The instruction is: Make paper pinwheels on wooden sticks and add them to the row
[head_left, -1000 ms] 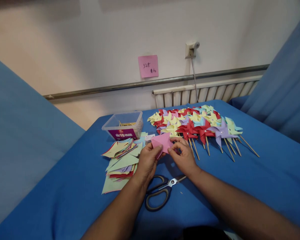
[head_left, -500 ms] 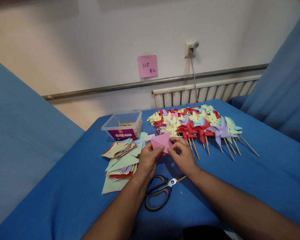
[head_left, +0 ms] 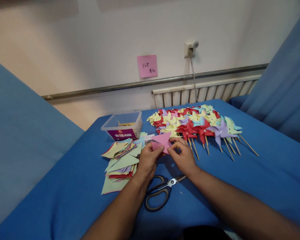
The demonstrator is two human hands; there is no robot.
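Observation:
Between both hands is a pink sheet of paper (head_left: 162, 140) with slits running in from its corners. My left hand (head_left: 150, 156) pinches its left and lower side, thumb on top. My right hand (head_left: 183, 155) grips its right side between thumb and fingers. Below the hands, a pair of scissors (head_left: 162, 190) with dark handles lies slightly open on the blue cloth. Stacks of coloured paper (head_left: 122, 161) lie just left of my left hand, some pieces cut. Beyond my right hand lie several finished pinwheels (head_left: 187, 128) on wooden sticks.
A clear plastic tub (head_left: 123, 125) with thin sticks inside stands behind the paper stacks. A blue cloth (head_left: 77, 186) covers the table. At the back are a radiator (head_left: 207, 91), a metal pipe (head_left: 110, 88) and a plugged socket (head_left: 190, 50). Blue curtains (head_left: 285, 76) hang at both sides.
The slit in the pink paper gapes a little wider at its left side, the flaps standing further apart. Both hands stay in almost the same place.

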